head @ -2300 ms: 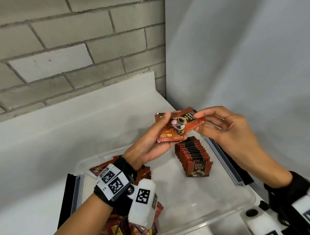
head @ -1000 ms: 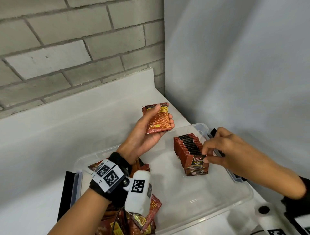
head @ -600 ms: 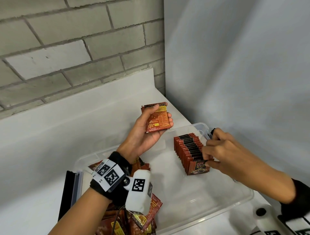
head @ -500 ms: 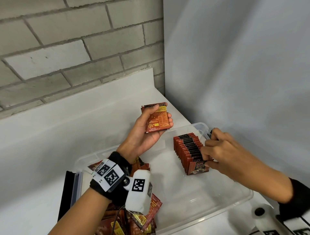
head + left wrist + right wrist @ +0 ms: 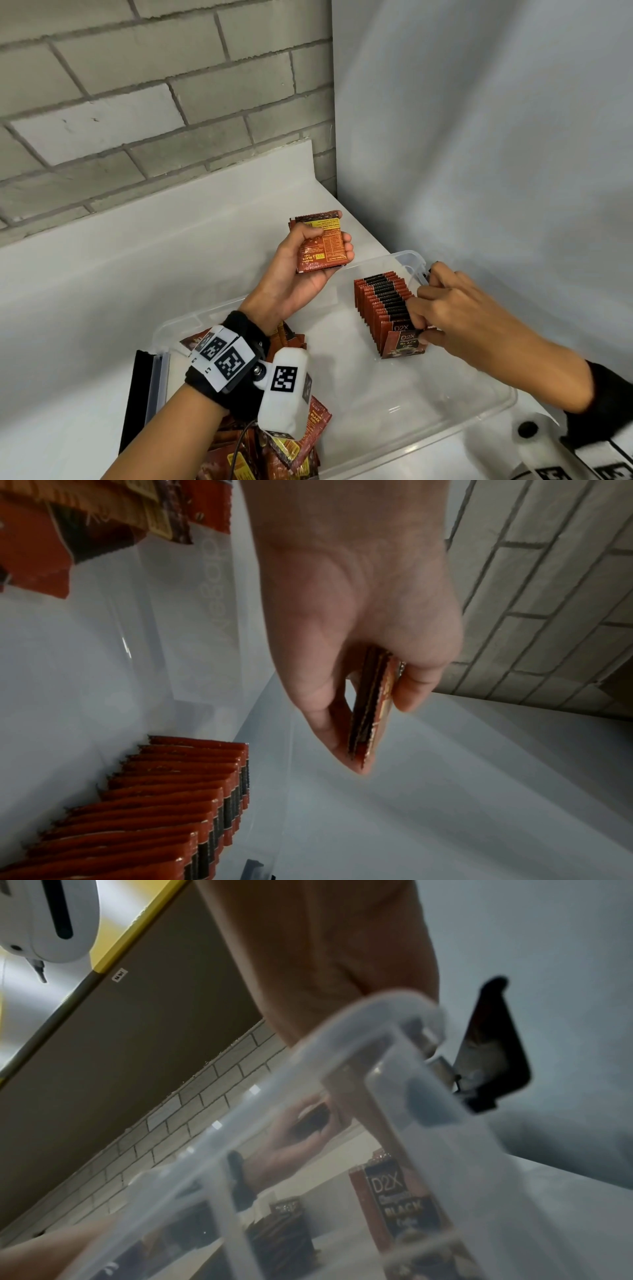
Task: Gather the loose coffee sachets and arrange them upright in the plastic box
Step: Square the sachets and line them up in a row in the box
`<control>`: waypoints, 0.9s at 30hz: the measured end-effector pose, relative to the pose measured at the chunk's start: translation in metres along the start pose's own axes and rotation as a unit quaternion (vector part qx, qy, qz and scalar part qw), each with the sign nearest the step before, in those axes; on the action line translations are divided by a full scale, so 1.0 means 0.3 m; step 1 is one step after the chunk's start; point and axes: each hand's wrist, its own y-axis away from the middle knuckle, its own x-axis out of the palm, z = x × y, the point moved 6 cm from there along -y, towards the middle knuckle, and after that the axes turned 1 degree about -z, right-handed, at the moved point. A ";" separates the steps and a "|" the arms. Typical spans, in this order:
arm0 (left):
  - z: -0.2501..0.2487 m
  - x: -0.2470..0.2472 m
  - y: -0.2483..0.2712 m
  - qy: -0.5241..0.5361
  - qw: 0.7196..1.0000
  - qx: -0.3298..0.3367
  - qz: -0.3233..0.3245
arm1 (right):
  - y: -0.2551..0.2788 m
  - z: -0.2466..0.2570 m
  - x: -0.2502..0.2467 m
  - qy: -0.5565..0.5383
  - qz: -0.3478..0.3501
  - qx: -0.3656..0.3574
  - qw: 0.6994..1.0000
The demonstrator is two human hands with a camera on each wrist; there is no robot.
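A clear plastic box (image 5: 428, 404) lies on the white counter. A row of upright red coffee sachets (image 5: 380, 301) stands along its right side; the left wrist view shows the row (image 5: 164, 804) from its end. My right hand (image 5: 423, 325) has its fingers over the row's right edge and pinches the front sachet (image 5: 402, 344) against it. Through the box wall (image 5: 377, 1069), that sachet (image 5: 397, 1202) appears in the right wrist view. Above the box's far edge, my left hand (image 5: 294, 274) grips a small stack of sachets (image 5: 330, 238), seen edge-on (image 5: 369, 710).
Loose sachets (image 5: 274, 445) lie piled in the box's near-left corner under my left wrist. Black latches hang at the box's left end (image 5: 137, 394) and right end (image 5: 496, 1047). A brick wall runs behind the counter; a plain white wall stands close on the right.
My right hand took a sachet from the left hand's stack, carried it down to the front of the row, and has pushed it upright against the others. The left hand has barely moved.
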 end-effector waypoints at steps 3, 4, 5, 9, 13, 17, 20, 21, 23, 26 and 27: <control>-0.001 0.005 0.002 -0.011 1.000 0.000 -0.009 | -0.003 -0.005 0.005 -0.005 0.004 0.001 1.000; 0.000 0.001 0.002 -0.015 1.000 -0.001 -0.013 | -0.004 -0.008 0.007 -0.012 0.006 0.001 1.000; 0.001 -0.004 0.000 -0.021 1.000 -0.003 -0.017 | -0.005 -0.010 0.006 -0.020 0.003 0.002 1.000; 0.003 -0.012 0.001 -0.057 0.998 -0.001 -0.027 | -0.013 -0.026 0.001 -0.059 0.006 0.029 0.998; 0.006 -0.011 -0.002 -0.102 0.994 0.005 -0.027 | -0.023 -0.059 -0.029 -0.238 0.056 0.125 0.962; 0.008 -0.001 0.001 -0.129 0.992 0.011 -0.006 | -0.043 -0.076 -0.080 -0.395 -0.011 0.188 0.899; 0.008 0.022 0.009 -0.141 0.989 0.021 0.025 | -0.070 -0.076 -0.081 -0.487 -0.025 0.223 0.844; 0.011 0.028 0.010 -0.144 0.989 0.022 0.034 | -0.078 -0.075 -0.078 -0.509 -0.027 0.235 0.828; 0.025 0.040 0.013 -0.145 0.988 0.021 0.053 | -0.093 -0.066 -0.072 -0.545 -0.037 0.253 0.798; 0.056 0.058 0.019 -0.148 0.985 0.008 0.084 | -0.109 -0.055 -0.074 -0.562 -0.058 0.253 0.785; 0.063 0.062 0.021 -0.151 0.984 0.002 0.089 | -0.110 -0.054 -0.076 -0.561 -0.066 0.255 0.785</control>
